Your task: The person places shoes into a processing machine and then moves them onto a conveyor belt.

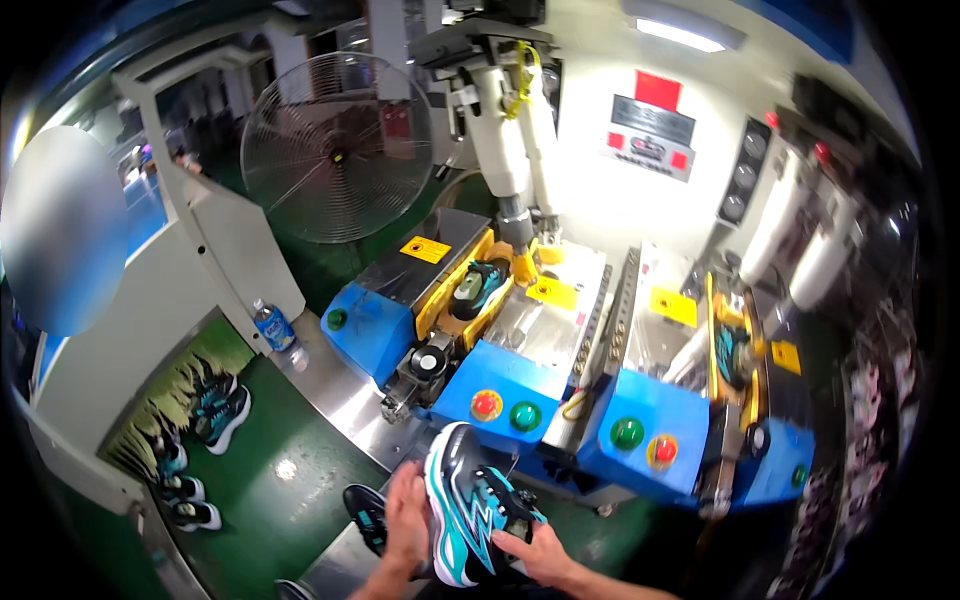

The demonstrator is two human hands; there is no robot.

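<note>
A black sneaker (459, 500) with teal and white stripes and a white sole is held up in front of me, its toe pointing away. My left hand (407, 517) lies along the sole side, fingers pressed to it. On the other side, my right hand (540, 552) grips the shoe near its opening, with the thumb on the upper. Just left of my left hand, a second dark shoe (366, 515) rests on a metal surface. Ahead, a black-and-teal shoe (481, 288) sits clamped between yellow pads in the left press station, and another (730, 355) sits in the right station.
Blue machine housings (505, 395) carry a red button (486, 405) and a green button (525, 416). More buttons sit on the right housing (650, 430). A water bottle (272, 325) stands on the metal ledge. Several sneakers (222, 420) lie at left by a bristle curtain. A large fan (338, 150) stands behind.
</note>
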